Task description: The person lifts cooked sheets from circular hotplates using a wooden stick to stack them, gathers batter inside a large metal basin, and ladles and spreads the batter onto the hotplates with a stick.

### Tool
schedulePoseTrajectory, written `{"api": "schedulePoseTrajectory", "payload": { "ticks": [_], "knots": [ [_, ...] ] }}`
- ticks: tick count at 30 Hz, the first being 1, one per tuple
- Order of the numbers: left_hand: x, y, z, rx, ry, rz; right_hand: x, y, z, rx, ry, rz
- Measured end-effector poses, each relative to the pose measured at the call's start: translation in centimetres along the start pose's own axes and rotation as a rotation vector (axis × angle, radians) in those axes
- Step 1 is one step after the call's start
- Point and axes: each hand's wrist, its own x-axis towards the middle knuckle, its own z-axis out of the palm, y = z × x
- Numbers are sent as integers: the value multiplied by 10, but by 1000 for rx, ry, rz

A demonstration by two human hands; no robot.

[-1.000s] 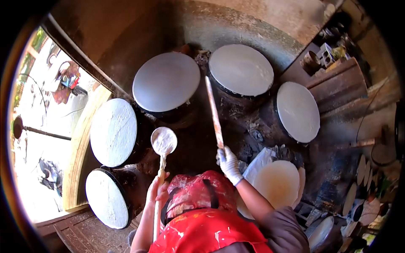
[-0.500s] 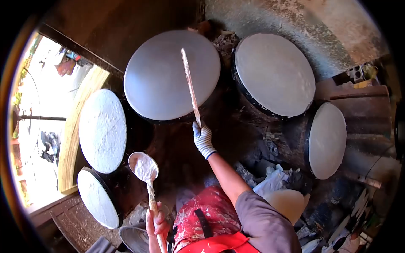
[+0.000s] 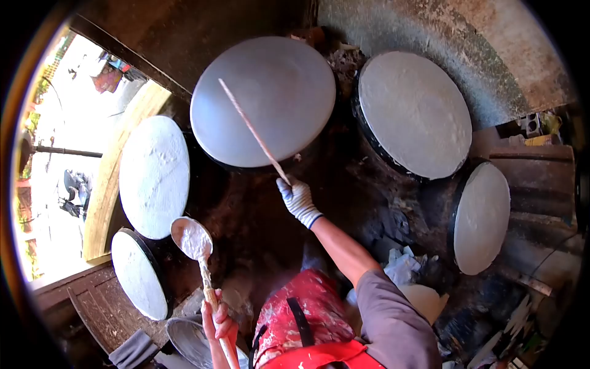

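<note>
My left hand (image 3: 221, 325) is wrapped round the light handle of a ladle (image 3: 191, 238). White paste coats its bowl and neck. My right hand (image 3: 299, 200), in a striped glove, grips the lower end of a long thin stick (image 3: 251, 128). The stick points up and left across a large round grey surface (image 3: 264, 92) with a dark rim; whether it touches cannot be told. Close to the ladle stands a round white-coated surface (image 3: 155, 175), lumpy on top, and below it a smaller white one (image 3: 139, 273).
Two more coated round surfaces, one large (image 3: 415, 114) and one smaller (image 3: 482, 218), stand on the right. A metal basin (image 3: 184, 340) and a grey cloth (image 3: 134, 349) lie low on the left. Crumpled plastic (image 3: 402, 266) sits right of my body. A wooden beam (image 3: 101, 218) edges the bright opening.
The stick's tip has swung left across the grey surface. The ladle has shifted a little left in view, still in my left hand. The whole view has turned slightly.
</note>
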Motion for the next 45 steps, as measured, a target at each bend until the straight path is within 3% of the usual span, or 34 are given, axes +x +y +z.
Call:
{"api": "schedulePoseTrajectory", "payload": {
  "ticks": [1, 2, 3, 5, 7, 9, 10, 11, 12, 13, 14, 15, 18, 21, 24, 27, 29, 31, 32, 33, 36, 39, 42, 44, 45],
  "knots": [
    [2, -3, -4, -3, -12, 4, 0, 8, -7, -40, 16, 0],
    [0, -6, -3, -16, -15, 15, 9, 16, -20, 43, 22, 290],
    [-3, -3, 2, -23, -19, 28, 26, 10, -26, 170, 153, 409],
    [-5, -1, -4, -6, -69, 25, 14, -8, -23, 140, 79, 292],
    [-13, 3, 6, -12, 12, 55, 6, -9, 0, -38, -77, -38],
    [-11, 2, 10, -30, 16, 75, 23, 10, -4, 2, 16, 274],
    [-16, 4, 9, -26, -6, 83, 38, -3, -10, 263, 240, 347],
    [-21, 8, 8, -14, -29, 92, 41, -1, -7, 337, 238, 426],
    [-20, 9, 1, -23, -119, 41, 30, -10, -10, 246, 141, 373],
    [-18, 3, -7, -104, -77, 23, 12, -20, -17, 148, 33, 327],
    [-22, 8, -7, -89, -40, 27, 4, -36, -12, 259, -37, 294],
    [-18, 9, -5, -82, -19, 29, -2, -35, -3, 436, 19, 363],
    [-31, 6, 0, -99, -41, 55, 38, -129, -49, 495, -317, 579],
    [-48, 9, -12, -46, 22, 139, 116, -168, -66, -306, -407, -95],
    [-73, 11, -22, 28, 80, 263, 176, -220, -70, -841, -597, -472],
    [-106, 7, -44, 89, 156, 397, 181, -277, -60, -1069, -760, -492],
    [-129, 9, -62, 34, 149, 463, 173, -310, -51, -918, -779, -497],
    [-151, 8, -92, -61, 129, 505, 134, -353, -41, -507, -970, -167],
    [-162, 8, -101, -81, 126, 538, 111, -362, -36, -421, -1043, -152],
    [-174, 9, -111, -121, 136, 560, 86, -374, -33, -362, -1204, 1],
    [-213, 11, -151, -174, 186, 688, -2, -377, -23, -453, -1655, 346],
    [-246, 8, -201, -221, 257, 761, -91, -320, -4, -496, -1878, 570],
    [-254, 22, -261, -326, 263, 760, -184, -256, 69, -636, -1990, 687],
    [-268, 31, -294, -349, 304, 765, -251, -181, 134, -645, -2080, 446],
    [-276, 31, -311, -346, 320, 771, -285, -140, 167, -673, -2013, 218]
  ]
}}
